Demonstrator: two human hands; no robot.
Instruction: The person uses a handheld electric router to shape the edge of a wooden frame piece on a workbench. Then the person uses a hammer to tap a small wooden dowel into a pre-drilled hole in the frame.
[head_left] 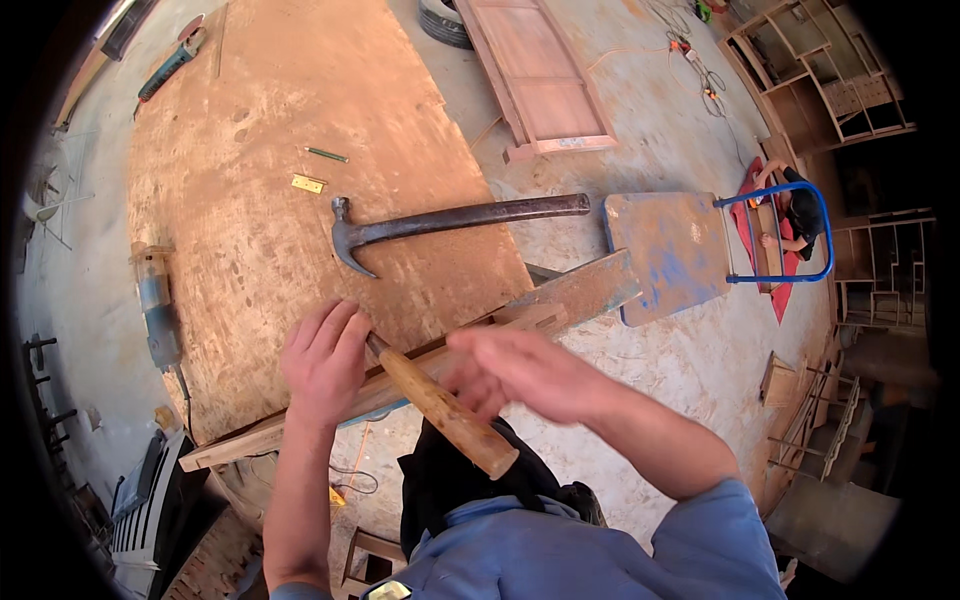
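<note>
My left hand (325, 360) is closed at the metal end of a chisel-like tool, above the near edge of the workbench (270, 240). The tool's wooden handle (440, 405) slants toward my body; its blade is hidden by my fingers. Close beside the handle, my right hand (520, 372) is blurred by motion, its fingers loosely stretched and apparently not gripping the handle. Below both hands, a long wooden beam (250, 440) runs along the bench's near edge. A claw hammer (460, 219) lies just beyond them, its head to the left.
On the bench lie a brass hinge (308, 183), a green pencil (327, 154), a corded power tool (158, 310) and an angle grinder (172, 70). A blue-railed platform cart (670, 250) stands right. Beyond are a panelled wooden door (540, 80) and another person (800, 215) crouching.
</note>
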